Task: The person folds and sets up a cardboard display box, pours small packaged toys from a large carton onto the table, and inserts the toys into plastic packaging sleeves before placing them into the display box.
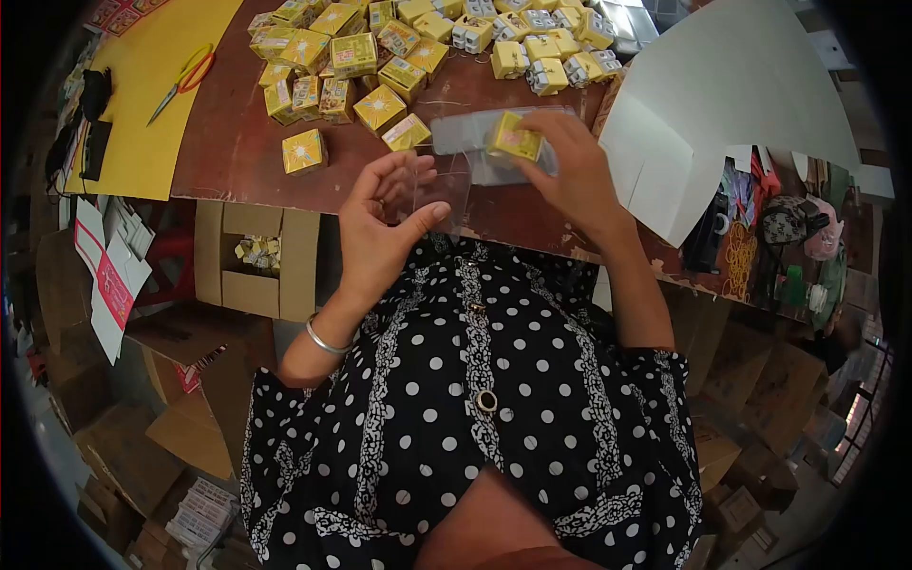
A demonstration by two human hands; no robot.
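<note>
My right hand [573,176] grips a small yellow printed box [516,139] between thumb and fingers, over flat clear plastic pieces [456,130] on the dark red table [223,152]. To its left, my left hand [385,214] has its fingers curled around a thin transparent plastic piece [442,190], whose exact shape is hard to make out. One yellow box [304,152] lies apart on the table, left of a heap of similar boxes [353,55]. Beside that heap are yellow pieces with grey parts [546,76].
Orange-handled scissors [180,84] lie on a yellow sheet [123,114] at the left. White card sheets [655,157] cover the table's right side. Below the table edge stands an open carton [252,294] with small yellow items inside. More cartons [133,456] are on the floor.
</note>
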